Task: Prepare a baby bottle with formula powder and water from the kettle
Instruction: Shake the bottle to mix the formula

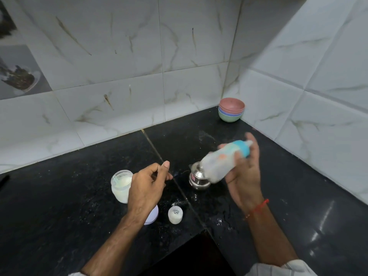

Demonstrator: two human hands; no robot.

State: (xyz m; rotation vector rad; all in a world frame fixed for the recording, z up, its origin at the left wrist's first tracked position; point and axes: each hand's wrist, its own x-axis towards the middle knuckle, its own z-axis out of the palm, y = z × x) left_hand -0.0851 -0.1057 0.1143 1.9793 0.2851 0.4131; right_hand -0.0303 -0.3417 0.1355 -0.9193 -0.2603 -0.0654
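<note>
**Capped bottle gripped in my right hand above the kettle**

I take the kettle (199, 177) as my landmark; it is a small steel pot standing near the middle of the black counter (89, 196).

The counter runs out from the kettle to a corner of marbled white wall tiles (119, 66). Beyond the kettle, in that corner, I see a stack of bowls (231, 112), pink on top, green at the bottom.

My right hand (246, 170) is up and just right of the kettle, fingers wrapped around the bottle (221, 158). The bottle is tilted, its blue cap end up and away, its base low over the kettle's lid. It is motion-blurred, so I cannot tell what is inside. A red thread (257, 209) circles that wrist.

My left hand (148, 186) hangs left of the kettle, loosely curled, thumb up, holding nothing I can make out.

Further left of the kettle, partly behind that hand, stands the open formula jar (120, 185) with white powder and a pale scoop in it. Near that jar, nearer me, a white lid (152, 217) peeks from under my wrist. Nearer me than the kettle stands a small clear cap (175, 214). White specks (179, 202) lie scattered near it.
</note>
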